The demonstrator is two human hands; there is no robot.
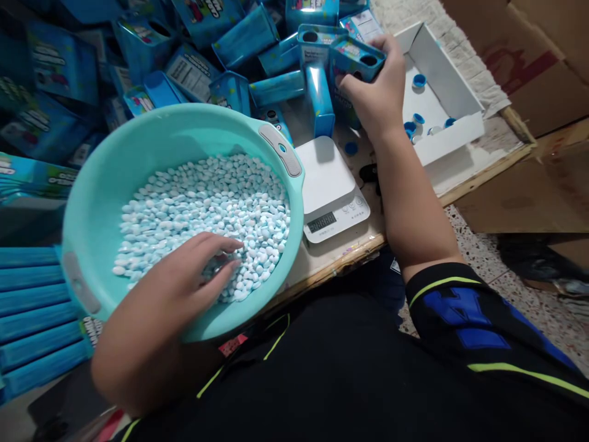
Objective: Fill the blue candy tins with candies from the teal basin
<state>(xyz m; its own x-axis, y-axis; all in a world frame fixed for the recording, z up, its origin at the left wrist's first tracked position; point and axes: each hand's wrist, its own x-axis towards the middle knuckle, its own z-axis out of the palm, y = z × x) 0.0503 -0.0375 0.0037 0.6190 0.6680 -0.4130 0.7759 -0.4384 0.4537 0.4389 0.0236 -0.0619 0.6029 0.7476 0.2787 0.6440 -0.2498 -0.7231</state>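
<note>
My left hand (193, 270) reaches over the near side of a turquoise basin (110, 132), its fingers curled down at a heap of pale blue and white candies (202, 196). Whether candies are inside those fingers is hidden. At the back right, my right hand (380, 92) grips a blue tin (352, 58) with a round hole in its top. Another blue tin (317, 43) with a similar opening stands just left of it. Between basin and right arm sits a white digital scale (326, 175) with nothing on its platform.
Many blue tins (246, 40) lie piled behind the basin, and more blue tins (37, 319) are lined up at left. A shallow white box (446, 138) at right holds several blue caps (418, 81). One blue cap (351, 148) lies behind the scale. Cardboard boxes (529, 178) stand beyond.
</note>
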